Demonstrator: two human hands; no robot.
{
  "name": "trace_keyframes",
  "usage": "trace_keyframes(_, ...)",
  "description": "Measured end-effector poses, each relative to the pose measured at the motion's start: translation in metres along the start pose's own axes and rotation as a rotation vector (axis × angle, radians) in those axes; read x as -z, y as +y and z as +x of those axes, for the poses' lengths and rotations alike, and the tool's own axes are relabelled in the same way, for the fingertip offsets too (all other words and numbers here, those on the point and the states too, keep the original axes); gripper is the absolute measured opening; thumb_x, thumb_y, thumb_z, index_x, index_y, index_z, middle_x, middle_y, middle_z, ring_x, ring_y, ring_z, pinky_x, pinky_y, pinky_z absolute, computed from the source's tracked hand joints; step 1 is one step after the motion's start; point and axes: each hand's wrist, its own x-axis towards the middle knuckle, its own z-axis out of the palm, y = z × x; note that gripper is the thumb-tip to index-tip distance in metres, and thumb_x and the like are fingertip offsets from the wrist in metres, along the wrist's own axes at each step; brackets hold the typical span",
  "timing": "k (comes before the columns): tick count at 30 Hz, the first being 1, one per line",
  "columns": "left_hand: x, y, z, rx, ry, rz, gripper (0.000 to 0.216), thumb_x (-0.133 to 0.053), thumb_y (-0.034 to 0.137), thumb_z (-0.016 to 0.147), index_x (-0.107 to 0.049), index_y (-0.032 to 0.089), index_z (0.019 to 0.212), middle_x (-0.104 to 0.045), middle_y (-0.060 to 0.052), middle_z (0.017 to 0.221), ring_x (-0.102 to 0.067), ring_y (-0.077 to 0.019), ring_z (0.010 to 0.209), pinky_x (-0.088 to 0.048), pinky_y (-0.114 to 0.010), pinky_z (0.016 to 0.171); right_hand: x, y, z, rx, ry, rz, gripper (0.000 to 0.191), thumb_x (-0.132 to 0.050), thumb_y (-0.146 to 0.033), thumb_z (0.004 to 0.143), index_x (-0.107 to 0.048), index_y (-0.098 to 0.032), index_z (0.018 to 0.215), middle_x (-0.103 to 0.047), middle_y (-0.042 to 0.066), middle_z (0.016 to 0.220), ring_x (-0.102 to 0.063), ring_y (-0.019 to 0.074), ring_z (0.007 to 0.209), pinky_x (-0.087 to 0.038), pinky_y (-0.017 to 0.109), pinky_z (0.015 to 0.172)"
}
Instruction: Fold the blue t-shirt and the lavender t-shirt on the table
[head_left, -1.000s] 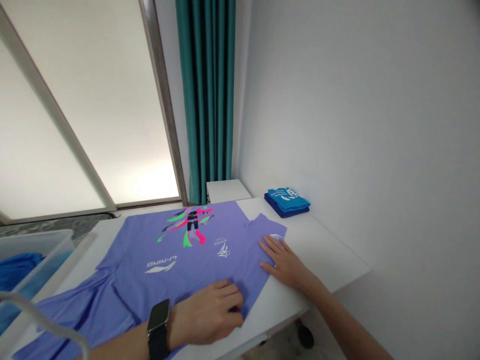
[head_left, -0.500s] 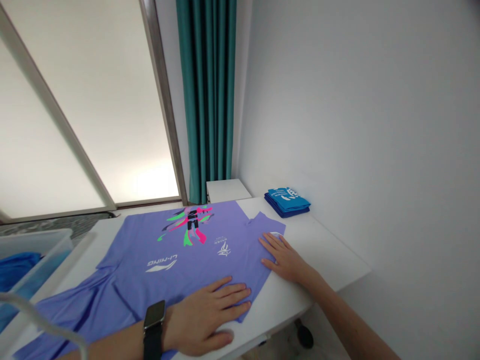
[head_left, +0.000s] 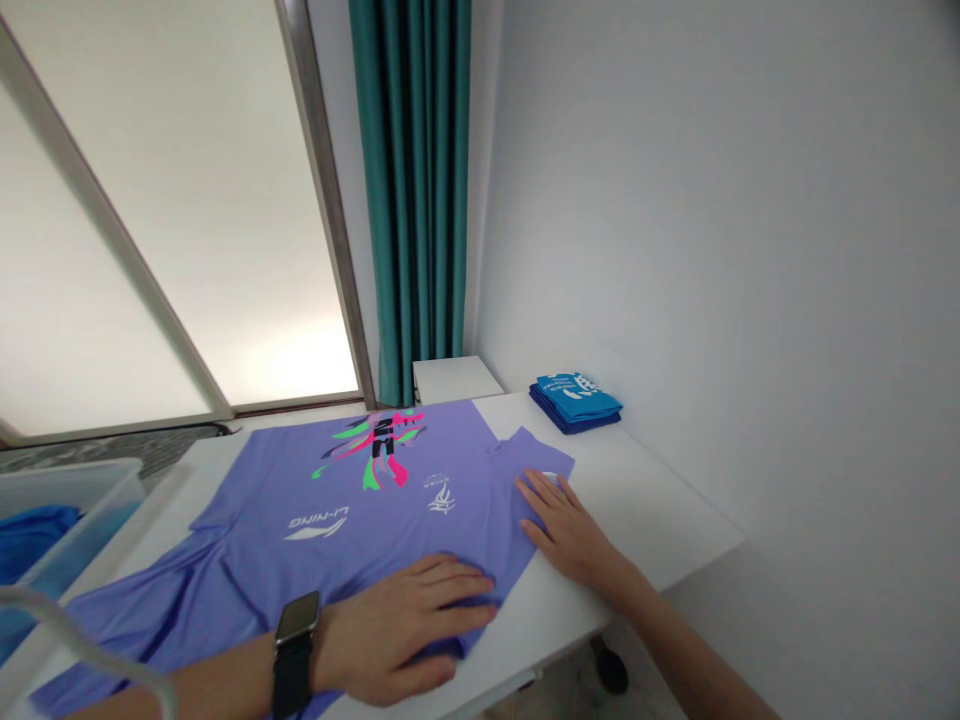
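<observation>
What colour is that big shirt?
The shirt is light purple; it shows best in the head view.

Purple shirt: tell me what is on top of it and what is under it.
The left hand and right hand rest on the purple shirt, hiding parts of it. Beneath is the white table; whatever else the shirt covers cannot be seen.

Teal curtain hangs beyond surface's far edge; pale wall beside right edge; backlit frosted panels left.
</observation>
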Motion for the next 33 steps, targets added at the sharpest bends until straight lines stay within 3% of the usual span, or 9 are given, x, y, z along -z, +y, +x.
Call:
trace_keyframes(4, 0.002, 0.001, 0.007, -0.035, -0.082, 0.015, 0.06, -0.05, 0.032, 0.095, -0.029, 0.02, 0.15, -0.038, -0.011, 0.153, -0.034, -0.0249, 0.141, -0.021, -0.045, 0.12, 0.0, -0.009, 0.0, 0.048, 0.042, 0.016, 0.057, -0.035, -0.036, 0.1, -0.025, -0.018, 0.153, -0.03, 0.01, 0.156, -0.023, 0.0227, 0.145, -0.018, 0.049, 0.119)
trace_keyframes(8, 0.005, 0.001, 0.004, -0.019, -0.187, 0.012, 0.063, -0.048, 0.036, 0.096, -0.025, 0.017, 0.152, -0.032, -0.012, 0.155, -0.029, -0.0245, 0.144, -0.016, -0.045, 0.121, -0.001, -0.01, 0.001, 0.042, -0.005, 0.006, 0.063, -0.041, -0.042, 0.097, -0.027, -0.014, 0.152, -0.031, 0.013, 0.155, -0.026, 0.0263, 0.144, -0.02, 0.051, 0.118)
trace_keyframes(15, 0.008, -0.016, 0.016, 0.008, -0.046, 0.002, 0.057, -0.046, 0.035, 0.098, -0.029, 0.023, 0.151, -0.04, -0.009, 0.152, -0.038, -0.0239, 0.14, -0.021, -0.045, 0.12, -0.003, 0.002, 0.009, -0.02, -0.03, 0.034, 0.061, -0.037, -0.044, 0.099, -0.03, -0.014, 0.151, -0.031, 0.013, 0.155, -0.027, 0.0251, 0.144, -0.022, 0.051, 0.117)
trace_keyframes(19, 0.008, -0.053, 0.037, 0.126, 0.066, 0.083, 0.049, -0.039, 0.03, 0.1, -0.036, 0.021, 0.148, -0.046, -0.011, 0.148, -0.043, -0.0234, 0.136, -0.03, -0.044, 0.116, -0.006, 0.009, 0.015, -0.073, -0.002, 0.047, 0.056, -0.032, -0.036, 0.1, -0.03, -0.015, 0.151, -0.033, 0.013, 0.154, -0.028, 0.0248, 0.143, -0.023, 0.05, 0.116)
trace_keyframes(25, 0.007, -0.121, 0.072, 0.168, 0.164, 0.197, 0.043, -0.044, 0.028, 0.096, -0.048, 0.021, 0.138, -0.055, -0.01, 0.138, -0.05, -0.0235, 0.127, -0.035, -0.042, 0.11, -0.007, 0.027, 0.026, -0.154, -0.011, 0.047, 0.054, -0.033, -0.035, 0.099, -0.035, -0.014, 0.149, -0.036, 0.013, 0.153, -0.03, 0.0253, 0.142, -0.023, 0.05, 0.116)
trace_keyframes(29, 0.011, -0.167, 0.095, 0.281, 0.271, 0.205, 0.032, -0.042, 0.019, 0.096, -0.061, 0.019, 0.121, -0.065, -0.008, 0.12, -0.056, -0.0215, 0.114, -0.041, -0.039, 0.101, -0.006, 0.041, 0.04, -0.209, 0.069, 0.067, 0.049, -0.037, -0.029, 0.096, -0.044, -0.014, 0.143, -0.047, 0.013, 0.145, -0.04, 0.025, 0.135, -0.027, 0.044, 0.114)
trace_keyframes(33, 0.017, -0.204, 0.119, 0.352, 0.349, 0.162, 0.027, -0.045, 0.016, 0.093, -0.066, 0.018, 0.109, -0.068, -0.007, 0.111, -0.058, -0.0211, 0.107, -0.043, -0.036, 0.097, -0.002, 0.055, 0.063, -0.324, 0.127, 0.055, 0.041, -0.039, -0.022, 0.094, -0.054, -0.016, 0.132, -0.059, 0.014, 0.128, -0.051, 0.026, 0.119, -0.038, 0.04, 0.102)
